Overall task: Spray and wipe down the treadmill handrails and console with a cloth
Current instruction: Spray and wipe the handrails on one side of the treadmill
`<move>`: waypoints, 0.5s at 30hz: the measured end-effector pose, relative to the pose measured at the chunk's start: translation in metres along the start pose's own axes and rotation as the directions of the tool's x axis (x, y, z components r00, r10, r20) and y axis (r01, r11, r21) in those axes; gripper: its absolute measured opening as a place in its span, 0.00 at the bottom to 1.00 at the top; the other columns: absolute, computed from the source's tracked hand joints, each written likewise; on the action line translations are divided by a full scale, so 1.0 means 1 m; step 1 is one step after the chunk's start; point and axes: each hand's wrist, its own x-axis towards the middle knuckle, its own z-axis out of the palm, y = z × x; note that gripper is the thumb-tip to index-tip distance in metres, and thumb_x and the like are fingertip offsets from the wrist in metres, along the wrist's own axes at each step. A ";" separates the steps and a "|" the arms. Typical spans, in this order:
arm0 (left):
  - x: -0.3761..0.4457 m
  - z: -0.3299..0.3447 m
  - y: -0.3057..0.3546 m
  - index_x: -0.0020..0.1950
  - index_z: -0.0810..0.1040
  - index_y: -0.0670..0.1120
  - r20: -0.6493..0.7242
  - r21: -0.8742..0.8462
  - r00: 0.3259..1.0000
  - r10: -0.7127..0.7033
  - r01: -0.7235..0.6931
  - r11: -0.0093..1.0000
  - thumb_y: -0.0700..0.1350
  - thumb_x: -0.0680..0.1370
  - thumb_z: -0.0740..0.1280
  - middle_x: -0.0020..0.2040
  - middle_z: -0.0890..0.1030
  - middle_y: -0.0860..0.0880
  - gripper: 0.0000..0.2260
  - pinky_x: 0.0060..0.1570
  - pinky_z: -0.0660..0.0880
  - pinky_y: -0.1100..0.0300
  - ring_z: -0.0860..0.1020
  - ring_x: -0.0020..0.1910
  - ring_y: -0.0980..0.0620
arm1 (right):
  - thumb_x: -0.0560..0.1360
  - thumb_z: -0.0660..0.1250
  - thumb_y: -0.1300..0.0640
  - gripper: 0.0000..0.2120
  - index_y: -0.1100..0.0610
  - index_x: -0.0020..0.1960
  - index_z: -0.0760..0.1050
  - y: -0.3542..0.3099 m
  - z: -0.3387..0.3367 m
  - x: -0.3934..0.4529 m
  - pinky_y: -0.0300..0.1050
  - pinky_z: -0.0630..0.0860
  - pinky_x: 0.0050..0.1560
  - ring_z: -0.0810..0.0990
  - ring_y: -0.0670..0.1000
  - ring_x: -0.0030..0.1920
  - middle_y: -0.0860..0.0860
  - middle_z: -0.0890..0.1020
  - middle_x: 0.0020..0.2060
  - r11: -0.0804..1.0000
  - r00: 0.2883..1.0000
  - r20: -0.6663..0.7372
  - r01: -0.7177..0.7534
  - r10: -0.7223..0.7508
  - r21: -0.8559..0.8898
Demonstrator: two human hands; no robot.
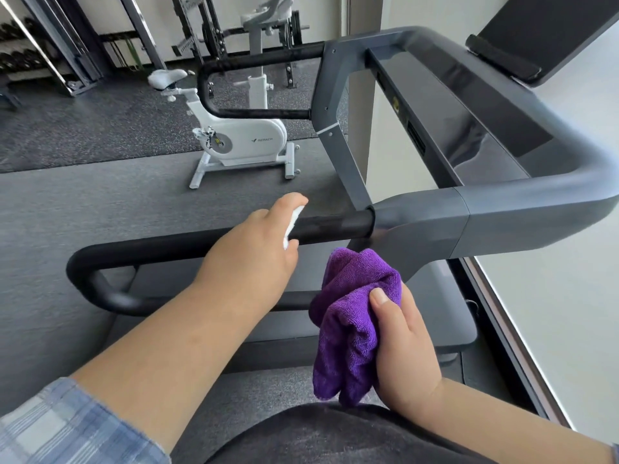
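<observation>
The left hand (264,242) is reaching across the black foam-padded tubular handrail (187,244), clenched around a small white object (292,226) that is mostly hidden; I judge it a spray bottle, though the nozzle cannot be made out. The handrail's long axis is running crosswise under this hand, from the curved end beyond the wrist to the grey plastic junction (422,226) just past the fingers.

The right hand (402,346) is gripping a bunched purple microfibre cloth (351,316), waiting just below and beside the rail, not touching it. This hand is nearer the junction, so the wipe would likely be starting there.

The dark glossy console panel (469,105) is lying well beyond both hands. A white exercise bike (241,139) is standing on the grey gym floor (100,202) farther off.
</observation>
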 end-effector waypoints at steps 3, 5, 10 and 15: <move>-0.017 -0.012 -0.025 0.70 0.60 0.63 -0.025 0.002 0.995 -0.095 0.095 0.995 0.49 0.79 0.66 0.50 0.75 0.52 0.24 0.40 0.70 0.54 0.73 0.42 0.49 | 0.72 0.60 0.37 0.16 0.36 0.57 0.78 0.002 0.007 0.000 0.43 0.72 0.56 0.81 0.40 0.55 0.40 0.83 0.52 1.000 0.999 0.034 -0.018 0.019 -0.003; -0.029 -0.019 -0.040 0.70 0.61 0.63 -0.039 0.008 0.987 -0.158 0.159 0.987 0.49 0.79 0.66 0.51 0.76 0.52 0.23 0.41 0.72 0.53 0.73 0.43 0.48 | 0.71 0.60 0.37 0.17 0.37 0.57 0.78 0.003 0.014 0.000 0.43 0.72 0.56 0.80 0.41 0.56 0.40 0.83 0.53 1.000 0.998 0.050 -0.024 0.024 0.001; -0.040 -0.029 -0.068 0.69 0.62 0.61 -0.029 0.007 0.968 -0.251 0.251 0.968 0.49 0.79 0.65 0.50 0.75 0.52 0.21 0.42 0.73 0.51 0.74 0.45 0.48 | 0.72 0.61 0.38 0.18 0.40 0.59 0.78 0.005 0.037 0.000 0.31 0.74 0.53 0.81 0.41 0.56 0.41 0.84 0.53 1.000 0.991 0.135 -0.008 0.008 0.001; -0.041 -0.034 -0.087 0.68 0.63 0.60 -0.018 0.015 0.943 -0.332 0.332 0.943 0.49 0.81 0.63 0.53 0.77 0.51 0.18 0.41 0.70 0.54 0.74 0.46 0.48 | 0.70 0.62 0.38 0.19 0.40 0.58 0.79 0.006 0.059 -0.003 0.35 0.75 0.53 0.81 0.42 0.56 0.42 0.84 0.53 1.000 0.982 0.191 -0.011 0.007 0.023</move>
